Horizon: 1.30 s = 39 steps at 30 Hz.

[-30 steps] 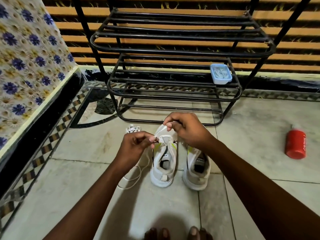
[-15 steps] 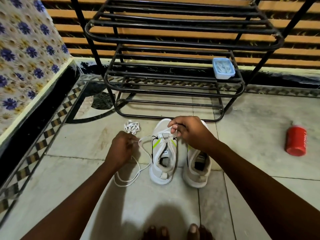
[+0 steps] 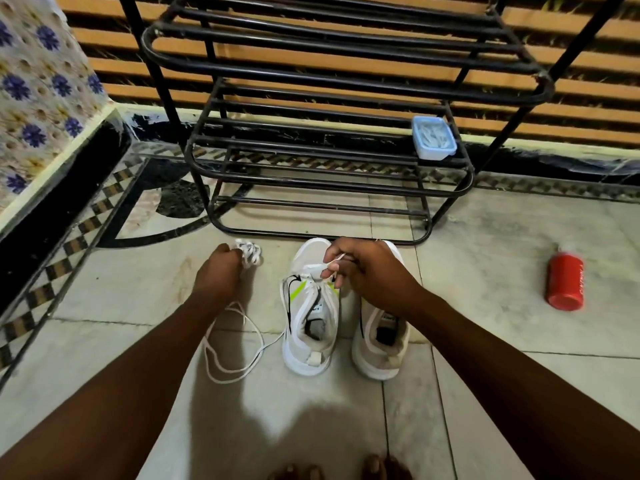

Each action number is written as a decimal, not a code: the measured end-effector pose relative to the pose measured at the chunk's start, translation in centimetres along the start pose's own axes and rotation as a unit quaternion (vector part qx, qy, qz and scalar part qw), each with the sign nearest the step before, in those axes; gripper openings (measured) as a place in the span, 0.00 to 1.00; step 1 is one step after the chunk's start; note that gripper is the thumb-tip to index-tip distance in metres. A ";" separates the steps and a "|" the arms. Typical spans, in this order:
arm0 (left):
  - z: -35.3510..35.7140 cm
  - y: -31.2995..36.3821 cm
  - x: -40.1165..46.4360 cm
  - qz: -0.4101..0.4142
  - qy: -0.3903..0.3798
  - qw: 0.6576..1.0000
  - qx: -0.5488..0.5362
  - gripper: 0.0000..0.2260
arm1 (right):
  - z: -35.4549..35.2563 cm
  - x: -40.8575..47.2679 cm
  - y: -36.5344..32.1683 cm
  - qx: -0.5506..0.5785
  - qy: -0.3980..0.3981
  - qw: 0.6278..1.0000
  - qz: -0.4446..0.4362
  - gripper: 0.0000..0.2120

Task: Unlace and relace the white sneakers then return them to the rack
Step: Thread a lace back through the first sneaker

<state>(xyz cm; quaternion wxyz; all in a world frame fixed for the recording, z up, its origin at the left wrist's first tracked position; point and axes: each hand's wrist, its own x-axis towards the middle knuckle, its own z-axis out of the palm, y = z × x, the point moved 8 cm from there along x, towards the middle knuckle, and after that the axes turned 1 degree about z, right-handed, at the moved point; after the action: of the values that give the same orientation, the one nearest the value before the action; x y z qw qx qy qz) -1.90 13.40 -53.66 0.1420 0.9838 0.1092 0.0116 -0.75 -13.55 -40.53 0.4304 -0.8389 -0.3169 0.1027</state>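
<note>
Two white sneakers stand side by side on the tiled floor in front of the black metal rack (image 3: pixel 446 181), toes towards it. The left sneaker (image 3: pixel 308 327) has green and black marks; the right sneaker (image 3: pixel 381 344) is partly under my right forearm. My right hand (image 3: pixel 367 271) pinches a strand of white lace at the left sneaker's front eyelets. My left hand (image 3: pixel 216 273) is curled on the floor to the left and holds the other part of that loose lace (image 3: pixel 235 344), which loops over the tiles. A second, bundled lace (image 3: pixel 250 255) lies right beside its fingertips.
A small blue lidded box (image 3: pixel 433 137) sits on a rack shelf at the right. A red bottle (image 3: pixel 565 283) lies on the floor to the right. A floral-covered ledge (image 3: pixel 38 109) runs along the left. My toes (image 3: pixel 332 471) show at the bottom edge.
My left hand has drawn the lace out of the left sneaker, away to the left and down to the floor near the bundled lace. My right hand stays at the shoe's front.
</note>
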 end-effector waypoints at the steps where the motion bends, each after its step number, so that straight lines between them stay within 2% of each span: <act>1: -0.4 -0.4 0.3 -0.016 0.015 0.999 -0.025 0.08 | -0.2 0.0 -0.1 0.003 0.000 1.000 0.001 0.06; 7: -2.3 -3.1 -0.6 -0.104 0.115 0.978 -0.137 0.03 | -0.5 0.1 0.1 -0.045 0.032 0.998 -0.032 0.04; 10: -3.7 -0.8 -2.8 -0.098 0.155 0.946 -0.266 0.04 | -0.2 0.0 0.3 -0.026 0.050 0.998 -0.037 0.06; 13: -4.7 5.1 -4.2 -0.013 0.086 0.883 -0.461 0.05 | 0.2 0.2 -0.6 -0.020 0.066 0.996 -0.062 0.09; 14: -4.8 7.0 -4.5 0.009 0.050 0.864 -0.501 0.05 | 0.1 0.3 -0.9 -0.021 0.076 0.995 -0.066 0.08; 16: -5.0 10.4 -5.4 0.050 -0.001 0.849 -0.526 0.09 | -0.2 0.4 -1.2 -0.022 0.104 0.992 -0.062 0.06; 20: -5.5 13.2 -6.2 0.083 0.015 0.860 -0.503 0.11 | -0.8 0.5 -1.1 -0.020 0.128 0.990 -0.050 0.04; 22: -5.8 13.7 -6.0 0.091 0.027 0.855 -0.509 0.09 | -1.1 0.3 -0.9 -0.015 0.129 0.991 -0.044 0.03; 24: -5.7 13.9 -5.6 0.096 0.038 0.865 -0.491 0.05 | -1.5 -0.2 -0.7 -0.012 0.149 0.988 -0.043 0.03; 26: -5.1 13.6 -5.1 0.081 0.051 0.881 -0.463 0.03 | -1.9 -0.8 0.0 -0.021 0.188 0.982 -0.027 0.05; 29: -3.5 12.1 -4.3 0.023 0.036 0.895 -0.445 0.06 | -1.4 -1.5 2.3 -0.035 0.219 0.974 0.047 0.09; 31: -2.4 11.3 -3.8 -0.026 0.017 0.893 -0.449 0.08 | -0.1 -1.5 3.6 -0.032 0.177 0.978 0.107 0.10; 34: -1.6 11.0 -3.0 -0.045 0.018 0.913 -0.406 0.10 | 2.9 -1.1 4.7 -0.062 0.053 0.979 0.188 0.18; 36: -0.9 10.9 -2.4 -0.045 0.015 0.923 -0.381 0.11 | 4.6 -0.9 4.8 -0.105 0.002 0.974 0.203 0.23; 39: 0.7 10.8 -1.8 -0.056 -0.006 0.918 -0.394 0.12 | 6.2 -0.8 4.7 -0.142 -0.028 0.968 0.207 0.24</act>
<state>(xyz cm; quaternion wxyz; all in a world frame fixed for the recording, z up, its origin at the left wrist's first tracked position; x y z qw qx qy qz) -1.32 2.68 -51.30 0.5189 0.8407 0.1494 0.0395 -2.06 -11.99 -48.10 0.2670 -0.9356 -0.1599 0.1668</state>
